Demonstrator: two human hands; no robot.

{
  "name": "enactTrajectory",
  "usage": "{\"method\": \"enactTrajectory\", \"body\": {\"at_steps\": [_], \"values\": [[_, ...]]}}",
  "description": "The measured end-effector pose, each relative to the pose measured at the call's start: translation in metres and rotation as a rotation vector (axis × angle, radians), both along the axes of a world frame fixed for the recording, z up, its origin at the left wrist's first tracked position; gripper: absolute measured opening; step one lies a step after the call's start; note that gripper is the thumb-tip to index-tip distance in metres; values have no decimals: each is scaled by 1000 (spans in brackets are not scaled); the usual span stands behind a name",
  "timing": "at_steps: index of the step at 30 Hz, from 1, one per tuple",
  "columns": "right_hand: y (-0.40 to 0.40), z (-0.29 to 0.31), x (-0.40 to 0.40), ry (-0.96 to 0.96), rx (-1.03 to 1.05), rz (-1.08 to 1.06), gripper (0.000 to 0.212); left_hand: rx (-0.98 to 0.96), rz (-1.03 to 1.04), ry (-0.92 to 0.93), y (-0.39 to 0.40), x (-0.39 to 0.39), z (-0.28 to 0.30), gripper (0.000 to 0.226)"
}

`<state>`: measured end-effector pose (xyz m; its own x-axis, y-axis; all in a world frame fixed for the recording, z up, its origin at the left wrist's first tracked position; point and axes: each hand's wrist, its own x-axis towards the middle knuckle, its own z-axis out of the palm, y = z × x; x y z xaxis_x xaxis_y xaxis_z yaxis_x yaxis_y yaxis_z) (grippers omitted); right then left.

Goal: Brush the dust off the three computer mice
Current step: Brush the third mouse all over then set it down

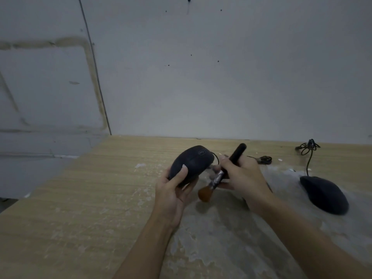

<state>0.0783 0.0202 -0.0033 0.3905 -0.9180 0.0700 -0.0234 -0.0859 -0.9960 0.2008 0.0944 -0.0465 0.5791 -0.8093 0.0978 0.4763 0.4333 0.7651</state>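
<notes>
Both hands are raised above the middle of the counter [84,198], forearms reaching in from the near edge. Left hand [173,190] is palm-up, fingers curled under a black mouse [191,163] with the thumb pressed on its rear, holding it tilted clear of the counter, wheel end toward the wall. Right hand [241,178] is closed around a brush [221,174], its black handle pointing up toward the far edge, its brown bristles hanging low just beside the mouse's lower right side; whether they touch it cannot be told. A second mouse [325,195] lies on the counter near the right edge, its cable [308,150] coiled at the far edge. Pale dusty patches cover the counter around the hands.
</notes>
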Motion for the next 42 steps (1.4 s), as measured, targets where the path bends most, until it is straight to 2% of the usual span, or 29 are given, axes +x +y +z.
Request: {"method": "enactTrajectory", "body": {"at_steps": [5,9,11,13,15,18,19,21,23,25,29,32,36,39,42], "values": [[-5,3,9,69,-18,34,17,53,-113,-12,0,-3,0,39],[-10,14,4,64,-25,84,18,164,-103,-76,0,0,-3,40],[-16,19,-1,53,-82,33,20,160,-81,-80,-1,1,-3,48],[-18,24,-7,19,-235,-125,16,147,-75,-66,-1,1,-2,54],[-11,28,-12,-120,-427,-211,12,128,-100,-64,0,-1,-1,53],[7,24,-15,-311,-697,-40,5,114,-116,-59,1,-2,-1,47],[10,18,-17,-303,-764,38,8,107,-118,-57,1,-2,-2,44],[12,2,-21,-157,-865,158,12,97,-118,-53,1,-1,-2,37],[11,-8,-29,4,-887,231,22,101,-106,-34,1,0,-2,33],[8,-7,-37,69,-863,250,27,99,-79,8,1,2,-1,29],[-1,0,-41,-81,-927,52,26,84,-40,7,1,2,1,20],[5,-10,-38,-82,-988,188,20,100,-48,-10,1,0,0,23],[5,-10,-43,-26,-997,251,32,113,-43,-1,0,-1,0,27],[10,-15,-41,17,-1101,369,25,105,-35,-6,-1,-3,1,23],[10,-18,-41,-53,-1092,317,21,90,-31,0,0,-3,2,23]]}}
